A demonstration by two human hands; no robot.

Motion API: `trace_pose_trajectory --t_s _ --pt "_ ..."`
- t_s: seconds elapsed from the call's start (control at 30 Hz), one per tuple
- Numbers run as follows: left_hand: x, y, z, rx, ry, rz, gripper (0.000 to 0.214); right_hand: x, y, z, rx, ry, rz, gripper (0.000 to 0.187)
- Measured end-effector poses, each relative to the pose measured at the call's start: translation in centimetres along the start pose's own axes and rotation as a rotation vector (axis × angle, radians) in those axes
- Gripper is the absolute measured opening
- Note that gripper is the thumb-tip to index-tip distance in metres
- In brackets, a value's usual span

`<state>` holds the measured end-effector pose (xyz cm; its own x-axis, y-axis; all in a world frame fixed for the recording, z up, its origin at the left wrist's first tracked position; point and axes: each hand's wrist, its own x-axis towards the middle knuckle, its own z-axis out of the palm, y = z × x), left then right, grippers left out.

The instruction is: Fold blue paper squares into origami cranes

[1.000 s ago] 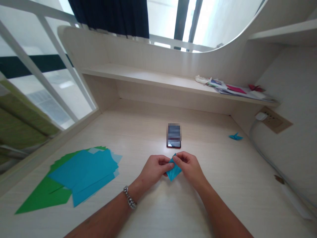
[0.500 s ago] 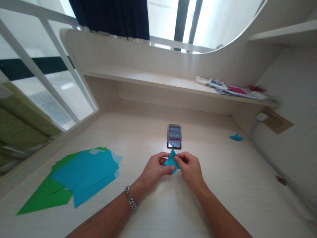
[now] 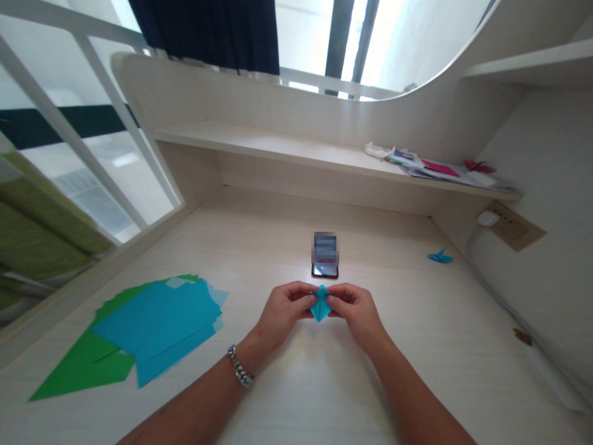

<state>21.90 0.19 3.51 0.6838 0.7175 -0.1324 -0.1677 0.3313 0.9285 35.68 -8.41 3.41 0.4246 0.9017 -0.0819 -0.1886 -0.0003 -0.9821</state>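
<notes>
Between my hands is a small piece of folded blue origami paper (image 3: 320, 305), diamond-shaped with a crease down its middle. My left hand (image 3: 288, 304) pinches its left corner, thumb on top and fingers behind. On the opposite corner, my right hand (image 3: 356, 305) grips in the same way. Just beyond the paper lies a phone (image 3: 325, 270), its screen mostly blurred out. The fingertips behind the paper are partly hidden.
Blue paper sheets (image 3: 162, 327) lie over green sheets (image 3: 78, 374) on the desk at left. A folded blue paper figure (image 3: 440, 256) sits at right, near a cable (image 3: 491, 290) from the wall socket (image 3: 512, 227). Papers (image 3: 435, 167) rest on the shelf.
The folded paper has turned from a tilted position to a level diamond facing me. Both hands now hold it evenly at its side corners; the left thumb has moved up.
</notes>
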Motion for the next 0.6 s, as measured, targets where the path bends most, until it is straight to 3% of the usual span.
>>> trace_pose_trajectory --t_s 0.23,0.43,0.6 --pt "-0.24 0.35 0.37 0.008 0.052 0.004 0.016 0.05 -0.39 -0.27 0.162 -0.022 0.075 0.018" --pt "-0.15 0.01 0.15 0.026 0.021 0.018 0.012 0.13 -0.34 -0.20 0.076 0.016 0.075 0.024" --pt "0.17 -0.50 -0.02 0.124 0.045 0.049 0.021 0.21 -0.12 0.02 0.040 0.021 0.052 0.025"
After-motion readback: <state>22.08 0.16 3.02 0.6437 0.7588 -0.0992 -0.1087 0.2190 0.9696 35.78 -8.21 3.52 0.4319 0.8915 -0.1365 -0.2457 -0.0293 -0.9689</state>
